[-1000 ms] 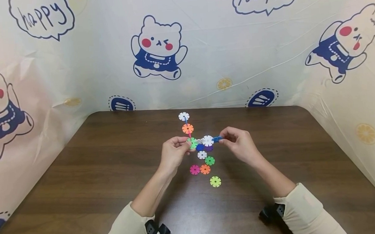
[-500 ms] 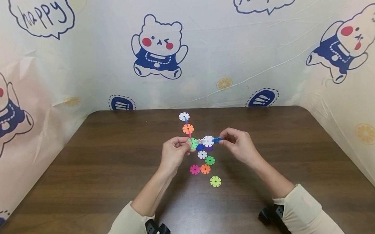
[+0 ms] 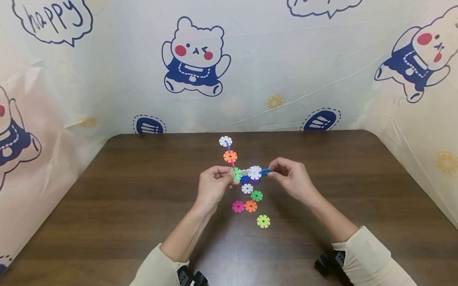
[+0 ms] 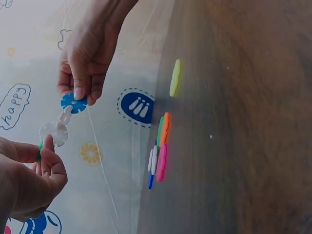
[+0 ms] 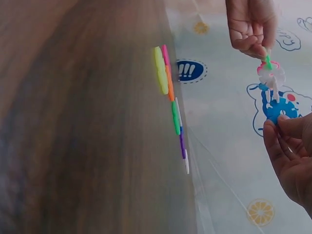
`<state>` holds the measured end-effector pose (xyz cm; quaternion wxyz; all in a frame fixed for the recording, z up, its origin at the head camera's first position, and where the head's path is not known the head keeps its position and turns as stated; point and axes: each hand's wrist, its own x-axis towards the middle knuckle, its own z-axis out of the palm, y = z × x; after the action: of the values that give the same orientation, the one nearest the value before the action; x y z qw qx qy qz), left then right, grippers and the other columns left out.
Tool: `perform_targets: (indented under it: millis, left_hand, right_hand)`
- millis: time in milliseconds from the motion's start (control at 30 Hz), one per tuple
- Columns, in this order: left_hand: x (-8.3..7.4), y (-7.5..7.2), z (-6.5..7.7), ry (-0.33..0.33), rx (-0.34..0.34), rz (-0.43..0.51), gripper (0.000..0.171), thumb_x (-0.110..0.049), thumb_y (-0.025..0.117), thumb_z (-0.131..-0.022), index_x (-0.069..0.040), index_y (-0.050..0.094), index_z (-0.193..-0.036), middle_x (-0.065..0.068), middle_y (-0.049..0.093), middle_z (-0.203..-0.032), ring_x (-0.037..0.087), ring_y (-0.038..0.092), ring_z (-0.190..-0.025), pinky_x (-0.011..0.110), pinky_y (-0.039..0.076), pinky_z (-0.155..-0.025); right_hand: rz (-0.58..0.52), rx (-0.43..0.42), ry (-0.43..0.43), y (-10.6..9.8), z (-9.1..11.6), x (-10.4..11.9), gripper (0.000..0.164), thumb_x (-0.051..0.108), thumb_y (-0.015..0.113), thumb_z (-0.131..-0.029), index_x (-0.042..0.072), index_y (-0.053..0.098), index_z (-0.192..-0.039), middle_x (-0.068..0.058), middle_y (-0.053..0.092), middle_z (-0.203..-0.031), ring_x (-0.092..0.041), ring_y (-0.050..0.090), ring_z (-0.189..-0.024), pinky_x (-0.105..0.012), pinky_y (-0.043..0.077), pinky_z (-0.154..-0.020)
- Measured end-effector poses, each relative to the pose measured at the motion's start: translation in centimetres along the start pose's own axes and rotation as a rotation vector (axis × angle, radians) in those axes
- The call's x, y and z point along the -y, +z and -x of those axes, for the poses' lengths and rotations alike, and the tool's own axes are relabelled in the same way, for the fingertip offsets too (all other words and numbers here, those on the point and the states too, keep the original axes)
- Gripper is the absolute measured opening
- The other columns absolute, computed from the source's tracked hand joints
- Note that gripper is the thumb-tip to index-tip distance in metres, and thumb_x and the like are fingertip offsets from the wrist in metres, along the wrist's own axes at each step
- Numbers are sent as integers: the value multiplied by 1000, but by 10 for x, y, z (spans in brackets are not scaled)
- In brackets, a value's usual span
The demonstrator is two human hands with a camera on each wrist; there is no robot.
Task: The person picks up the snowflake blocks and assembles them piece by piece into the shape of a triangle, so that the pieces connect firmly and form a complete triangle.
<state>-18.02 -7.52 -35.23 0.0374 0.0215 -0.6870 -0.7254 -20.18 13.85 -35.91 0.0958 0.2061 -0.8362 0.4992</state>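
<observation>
Between my hands hangs a chain of slotted snowflake discs joined at their notches. My left hand [image 3: 212, 187] pinches the green disc [image 3: 236, 174] between thumb and fingers. From it, white discs [image 3: 255, 172] run right to a blue disc [image 3: 266, 171], seen nearly edge-on in the head view. My right hand [image 3: 295, 178] pinches that blue disc by its outer edge; its flat face [image 5: 280, 111] shows in the right wrist view. A second branch runs from the green disc toward the far edge, with an orange disc [image 3: 230, 156] and a white end disc [image 3: 225, 141].
Loose discs lie flat on the brown table [image 3: 132, 215] below the chain: dark blue [image 3: 245, 180], purple [image 3: 256, 181], white [image 3: 247, 188], green [image 3: 256, 196], pink [image 3: 238, 206], orange [image 3: 251, 206] and yellow-green [image 3: 263, 221]. A printed curtain [image 3: 248, 52] stands behind.
</observation>
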Motion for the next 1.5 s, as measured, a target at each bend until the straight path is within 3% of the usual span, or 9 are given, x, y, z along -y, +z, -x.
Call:
perform_targets:
  millis: [400, 900, 1233, 1500]
  left_hand:
    - [-5, 4, -1, -10, 17, -40, 12, 6, 61, -83, 11, 60, -94, 14, 63, -76, 16, 64, -61, 23, 50, -56]
    - [-3, 2, -1, -32, 5, -8, 12, 5, 61, -84, 11, 60, -94, 14, 63, -76, 23, 66, -65, 20, 49, -54]
    - [1, 5, 3, -35, 3, 28, 12, 7, 60, -84, 12, 59, -94, 14, 64, -77, 15, 64, -61, 19, 49, -54]
    - [-12, 6, 4, 7, 13, 15, 12, 5, 62, -83, 11, 60, -93, 14, 64, -77, 20, 65, -63, 21, 51, -56]
  right_hand:
    - [-28, -17, 6, -1, 2, -3, 8, -2, 68, -80, 2, 64, -86, -8, 65, -82, -20, 58, -71, -22, 51, -66]
    - [-21, -48, -7, 5, 3, -5, 7, -2, 68, -80, 1, 63, -84, -8, 64, -79, -18, 59, -69, -24, 52, -66]
    - [-60, -58, 10, 7, 2, -6, 7, -4, 67, -80, 0, 63, -85, -10, 65, -79, -26, 60, -70, -22, 51, -64]
    - [-89, -28, 38, 6, -3, -4, 9, -3, 67, -80, -1, 63, -88, -11, 65, -83, -30, 62, -75, -23, 52, -67]
